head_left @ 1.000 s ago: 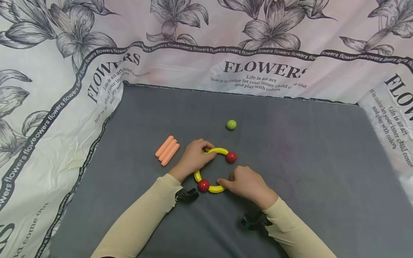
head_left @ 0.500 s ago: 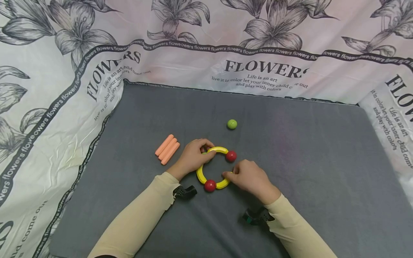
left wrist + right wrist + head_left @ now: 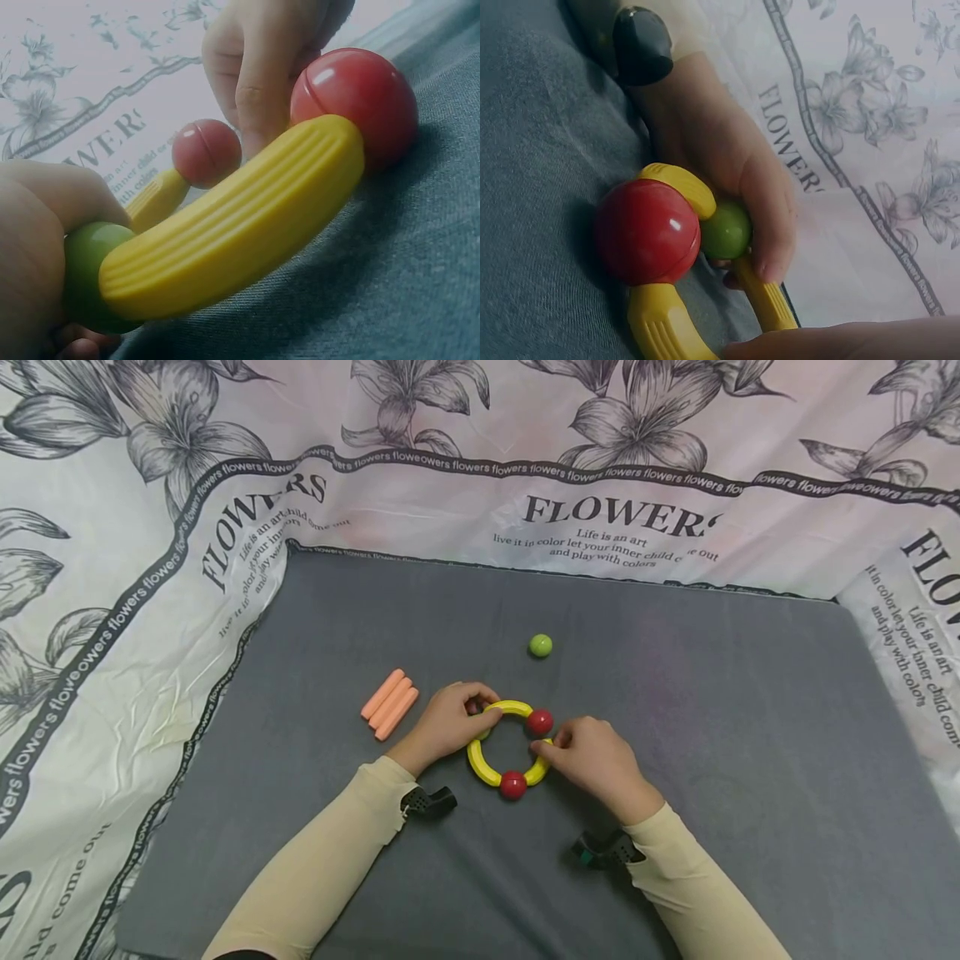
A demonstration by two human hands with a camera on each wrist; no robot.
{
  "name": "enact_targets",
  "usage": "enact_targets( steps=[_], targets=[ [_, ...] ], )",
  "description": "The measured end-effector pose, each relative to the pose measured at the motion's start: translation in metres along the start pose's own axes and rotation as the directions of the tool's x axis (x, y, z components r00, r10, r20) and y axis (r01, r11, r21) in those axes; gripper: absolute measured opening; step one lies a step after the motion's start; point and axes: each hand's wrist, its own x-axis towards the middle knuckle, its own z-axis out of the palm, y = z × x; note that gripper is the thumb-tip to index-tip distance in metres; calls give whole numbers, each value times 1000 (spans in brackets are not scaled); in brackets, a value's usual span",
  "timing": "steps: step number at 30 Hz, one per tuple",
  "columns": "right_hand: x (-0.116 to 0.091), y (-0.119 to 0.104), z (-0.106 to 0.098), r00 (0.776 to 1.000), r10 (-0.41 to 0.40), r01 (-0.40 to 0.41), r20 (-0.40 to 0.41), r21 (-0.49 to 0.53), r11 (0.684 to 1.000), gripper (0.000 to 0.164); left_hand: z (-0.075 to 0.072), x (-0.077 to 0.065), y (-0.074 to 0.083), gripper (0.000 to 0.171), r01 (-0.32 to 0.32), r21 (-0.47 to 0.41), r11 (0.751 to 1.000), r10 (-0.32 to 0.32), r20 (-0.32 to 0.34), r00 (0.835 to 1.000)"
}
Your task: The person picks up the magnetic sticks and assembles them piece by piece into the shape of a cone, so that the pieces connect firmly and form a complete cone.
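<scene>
Curved yellow pieces (image 3: 482,767) and balls form a ring on the grey cloth, a gap showing at its right in the left wrist view. My left hand (image 3: 448,723) grips its upper left, with fingers round a green ball (image 3: 94,277) and the end of a yellow piece. One red ball (image 3: 513,785) sits at the ring's near side and another red ball (image 3: 539,722) at its far right. My right hand (image 3: 596,764) pinches the free end of the short yellow piece (image 3: 537,772) by thumb and finger, close below the far-right red ball.
A loose green ball (image 3: 541,646) lies beyond the ring. Several orange sticks (image 3: 390,703) lie side by side left of my left hand. White flower-print sheeting (image 3: 420,502) rises along the back and left of the grey surface (image 3: 712,710).
My right hand has moved up and right, drawing the near red ball and its yellow pieces round. The ring's lower end has come close to the far-right red ball; my left hand holds nearly still.
</scene>
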Motion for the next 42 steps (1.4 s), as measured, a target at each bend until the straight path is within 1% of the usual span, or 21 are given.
enact_targets(
  steps=[5,11,17,24,27,33,37,39,40,42],
  targets=[
    [2,0,-2,999,-6,6,-33,-7,1000,49,-2,1,0,18,-12,-3,1000,12,6,1000],
    [5,0,-2,996,-16,15,-83,-20,1000,41,-4,0,0,17,-21,2,1000,21,8,1000],
    [8,3,0,994,-32,29,-105,-34,999,36,-4,-1,0,17,-31,11,999,31,1,1000],
    [13,3,-6,995,-60,60,-85,0,998,37,-3,2,-1,20,-83,37,996,85,-44,995],
    [15,4,-10,995,-71,72,-71,2,997,34,-2,2,-1,20,-99,61,993,102,-51,993],
    [17,5,-12,996,-84,85,-32,43,995,29,2,3,-1,24,-90,107,990,97,-66,993],
    [18,6,-11,995,-93,95,-25,73,993,27,5,2,-3,27,-85,119,989,95,-80,992],
    [18,6,-11,996,-89,89,-13,78,993,27,5,2,-5,29,-95,121,988,103,-60,993],
    [18,7,-11,996,-86,85,1,79,993,28,5,2,-5,30,-100,119,988,105,-36,994],
    [19,8,-14,997,-77,74,31,73,995,31,2,1,-6,36,-118,100,988,114,40,993]
  ],
)
